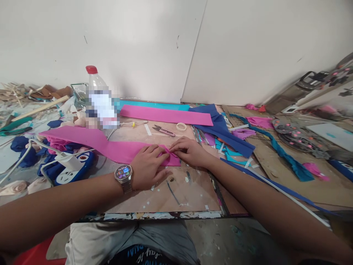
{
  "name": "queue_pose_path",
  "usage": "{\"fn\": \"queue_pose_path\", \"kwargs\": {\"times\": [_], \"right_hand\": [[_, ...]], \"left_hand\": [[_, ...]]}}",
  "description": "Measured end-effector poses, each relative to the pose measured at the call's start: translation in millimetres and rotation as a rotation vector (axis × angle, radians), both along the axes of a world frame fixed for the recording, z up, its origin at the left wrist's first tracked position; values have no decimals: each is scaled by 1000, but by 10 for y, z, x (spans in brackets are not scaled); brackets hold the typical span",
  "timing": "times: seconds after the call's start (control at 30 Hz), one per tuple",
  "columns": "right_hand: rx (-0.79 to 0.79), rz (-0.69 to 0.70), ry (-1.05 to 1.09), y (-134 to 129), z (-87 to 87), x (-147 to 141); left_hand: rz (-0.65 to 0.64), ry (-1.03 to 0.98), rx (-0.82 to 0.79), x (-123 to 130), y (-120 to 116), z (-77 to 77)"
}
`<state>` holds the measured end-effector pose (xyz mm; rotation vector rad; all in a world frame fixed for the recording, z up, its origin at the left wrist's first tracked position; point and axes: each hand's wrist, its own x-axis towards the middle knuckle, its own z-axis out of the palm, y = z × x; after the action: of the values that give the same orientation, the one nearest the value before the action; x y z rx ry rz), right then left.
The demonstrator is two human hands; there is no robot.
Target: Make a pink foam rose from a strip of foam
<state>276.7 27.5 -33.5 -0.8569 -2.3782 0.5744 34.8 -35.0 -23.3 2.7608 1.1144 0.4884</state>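
Note:
A long pink fabric strip point(118, 149) runs across the work board, with its right end folded over. My left hand point(149, 165) lies on the strip with fingers stretched out, pressing it down just left of the fold. At the folded end, my right hand point(191, 151) pinches the edge of the fabric between thumb and fingers. Behind the hands lie small thread snips point(164, 130) and a roll of tape point(181, 126). Another pink strip point(165, 115) is stretched out farther back, partly over blue fabric point(217, 127).
A bottle with a red cap point(92, 69) stands at the back left. A blue power strip point(73, 171) with a white charger and cables sits left of my forearm. Fabric flowers point(20, 187) and scraps crowd the left; a twisted teal strip point(289, 160) lies on cardboard point(264, 154) at right.

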Motion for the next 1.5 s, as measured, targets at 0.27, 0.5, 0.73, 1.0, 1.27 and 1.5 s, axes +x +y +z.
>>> {"fn": "queue_pose_path", "kwargs": {"times": [0.27,0.5,0.73,1.0,1.27,1.5], "right_hand": [[31,19,-10,-24,32,-15],[42,30,-40,-34,44,-15],[55,36,-37,-38,33,-18],[47,39,-40,-42,37,-23],[43,43,-48,-43,34,-28],[49,53,-65,-34,22,-27]], "left_hand": [[11,12,-9,1,-15,31],[17,8,6,4,-9,17],[22,16,7,3,-14,22],[15,6,5,0,-17,28],[17,13,-4,1,-16,31],[20,28,3,2,-16,22]]}}
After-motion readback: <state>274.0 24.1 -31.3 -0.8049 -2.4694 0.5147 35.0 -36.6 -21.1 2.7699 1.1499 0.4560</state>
